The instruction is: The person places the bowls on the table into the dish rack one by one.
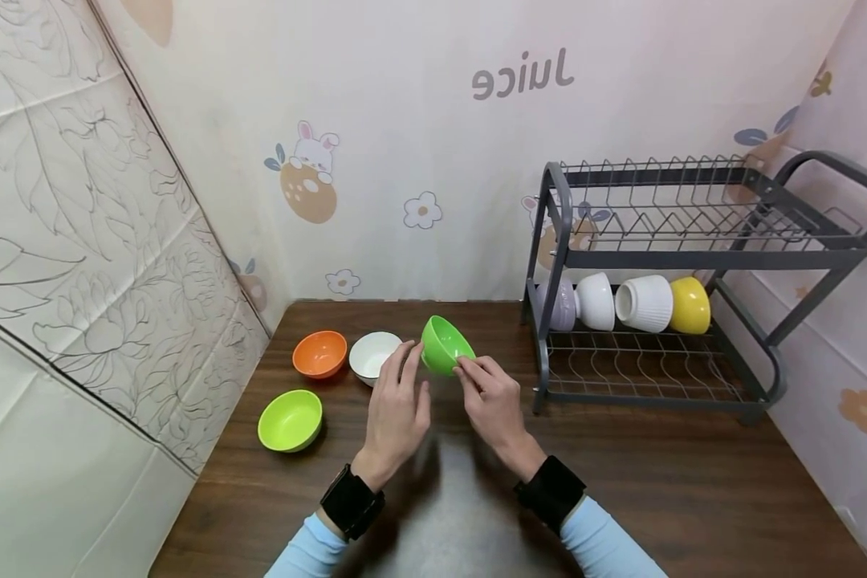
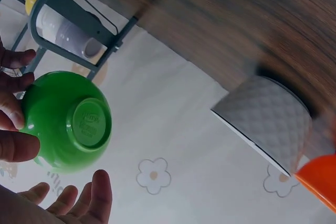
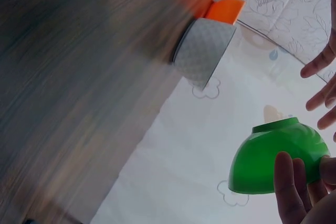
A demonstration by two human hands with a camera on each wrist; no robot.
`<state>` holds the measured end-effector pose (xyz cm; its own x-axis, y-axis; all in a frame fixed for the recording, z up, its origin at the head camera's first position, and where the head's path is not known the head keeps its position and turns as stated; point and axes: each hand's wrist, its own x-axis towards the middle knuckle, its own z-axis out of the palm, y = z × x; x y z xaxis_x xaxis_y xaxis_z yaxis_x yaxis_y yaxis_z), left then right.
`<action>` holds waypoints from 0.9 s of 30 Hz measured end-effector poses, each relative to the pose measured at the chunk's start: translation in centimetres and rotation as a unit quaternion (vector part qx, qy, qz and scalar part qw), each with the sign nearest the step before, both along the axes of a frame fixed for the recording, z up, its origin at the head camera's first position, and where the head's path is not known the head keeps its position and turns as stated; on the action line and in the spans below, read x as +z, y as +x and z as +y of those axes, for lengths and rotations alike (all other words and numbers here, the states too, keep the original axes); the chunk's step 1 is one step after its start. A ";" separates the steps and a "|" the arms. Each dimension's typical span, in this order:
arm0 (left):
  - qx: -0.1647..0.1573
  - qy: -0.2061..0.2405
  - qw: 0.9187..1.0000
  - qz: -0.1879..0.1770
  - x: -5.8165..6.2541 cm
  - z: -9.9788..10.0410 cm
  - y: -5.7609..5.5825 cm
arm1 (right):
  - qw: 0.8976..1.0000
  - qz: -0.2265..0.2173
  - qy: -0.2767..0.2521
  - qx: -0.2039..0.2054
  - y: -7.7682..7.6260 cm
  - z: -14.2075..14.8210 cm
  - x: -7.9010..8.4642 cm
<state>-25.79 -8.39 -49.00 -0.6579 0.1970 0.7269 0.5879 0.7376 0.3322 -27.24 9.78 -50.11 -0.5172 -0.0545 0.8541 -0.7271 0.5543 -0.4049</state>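
Observation:
A green bowl (image 1: 444, 345) is held up over the table, tilted, with its foot ring (image 2: 90, 123) facing the left wrist camera. My right hand (image 1: 493, 401) grips it by the rim, thumb and fingers on either side of the wall. Just left of the bowl is my left hand (image 1: 397, 409), fingers extended and apart from it in both wrist views. Behind the left hand's fingertips stands a white bowl (image 1: 372, 355), its outside grey and textured in the wrist views. An orange bowl (image 1: 320, 355) and a lime-green bowl (image 1: 291, 421) sit farther left.
At the right of the brown wooden table (image 1: 665, 482) stands a two-tier dark dish rack (image 1: 708, 258). Its lower tier holds a lilac cup (image 1: 563, 307), white cups (image 1: 650, 303) and a yellow cup (image 1: 690, 306), all tipped sideways. Printed cloth (image 1: 419, 144) hangs behind.

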 end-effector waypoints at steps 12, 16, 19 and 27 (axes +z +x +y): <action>-0.036 0.010 0.999 0.009 0.5 2.8 0.1 | 0.999 -0.002 -0.016 -0.039 1.5 2.3 1.3; -0.047 0.007 0.999 0.017 0.9 3.8 0.1 | 0.998 0.006 -0.029 -0.051 2.1 3.3 1.5; -0.053 0.002 0.998 0.017 1.3 4.4 0.1 | 0.998 0.015 -0.039 -0.056 2.5 4.2 1.8; -0.076 0.009 0.997 0.024 2.4 5.6 -0.1 | 0.996 0.034 -0.064 -0.061 3.4 5.8 3.0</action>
<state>-25.89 -2.80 -46.58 -0.5858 0.2785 0.7611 0.7076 0.6336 0.3128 -23.85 15.61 -47.13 -0.4537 0.1163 0.8836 -0.6855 0.5880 -0.4294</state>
